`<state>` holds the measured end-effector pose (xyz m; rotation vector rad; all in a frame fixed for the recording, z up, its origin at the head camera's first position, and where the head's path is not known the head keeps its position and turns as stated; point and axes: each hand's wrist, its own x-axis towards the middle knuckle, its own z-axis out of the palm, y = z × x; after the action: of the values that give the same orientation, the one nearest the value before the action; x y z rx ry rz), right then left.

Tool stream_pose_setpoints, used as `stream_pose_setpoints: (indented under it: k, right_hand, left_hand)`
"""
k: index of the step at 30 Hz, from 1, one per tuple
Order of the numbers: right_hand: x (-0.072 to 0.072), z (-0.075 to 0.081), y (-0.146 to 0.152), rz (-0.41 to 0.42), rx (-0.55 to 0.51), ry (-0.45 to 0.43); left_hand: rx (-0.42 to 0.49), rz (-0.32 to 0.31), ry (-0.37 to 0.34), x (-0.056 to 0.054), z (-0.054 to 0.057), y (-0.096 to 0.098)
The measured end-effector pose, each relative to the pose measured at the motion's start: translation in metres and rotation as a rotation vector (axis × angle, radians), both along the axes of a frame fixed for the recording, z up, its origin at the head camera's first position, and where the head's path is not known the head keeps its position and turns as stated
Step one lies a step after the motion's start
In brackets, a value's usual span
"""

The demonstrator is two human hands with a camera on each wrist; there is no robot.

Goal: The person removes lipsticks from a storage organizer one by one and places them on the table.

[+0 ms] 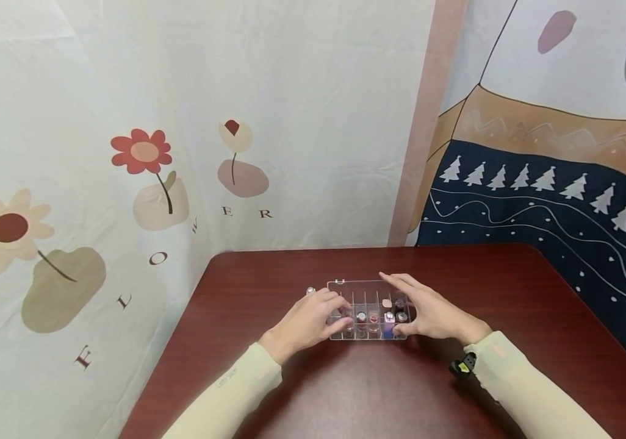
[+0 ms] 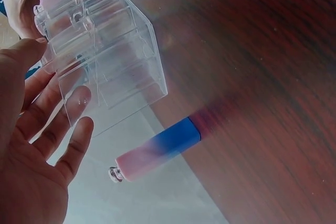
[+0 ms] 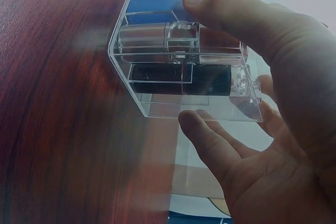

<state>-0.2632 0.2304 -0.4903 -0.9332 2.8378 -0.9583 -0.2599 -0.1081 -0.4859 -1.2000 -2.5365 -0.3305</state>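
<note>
A clear divided organizer box (image 1: 368, 286) stands on the table between my hands, with several lipstick and lip gloss tubes upright in its compartments. My right hand (image 1: 436, 311) grips its right end, thumb over the front wall by a pink-and-blue tube (image 1: 389, 326) and fingers at the back and side. At the left end, my left hand (image 1: 313, 320) pinches the top of a clear lip gloss tube (image 2: 68, 45) between thumb and index finger; its other fingers spread behind the box. A black-based tube (image 3: 181, 80) sits in the rightmost part.
Another pink-and-blue lip gloss tube (image 2: 157, 150) stands outside the box, beyond its left end and mostly behind my left hand in the head view. The reddish-brown table (image 1: 269, 268) meets printed cloth hangings (image 1: 313, 122) at the back and left.
</note>
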Motion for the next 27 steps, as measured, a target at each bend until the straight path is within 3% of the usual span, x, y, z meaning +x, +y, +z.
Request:
stream_pose_setpoints:
  k: [13,27]
  right_hand:
    - [0.001,-0.001,0.001,0.01,-0.004,0.037]
    - [0.001,-0.002,0.0,0.012,-0.005,0.062]
  left_hand:
    - [0.054,-0.001,0.047,0.002,0.004,-0.002]
    - [0.157,-0.055,0.081,0.001,0.013,-0.006]
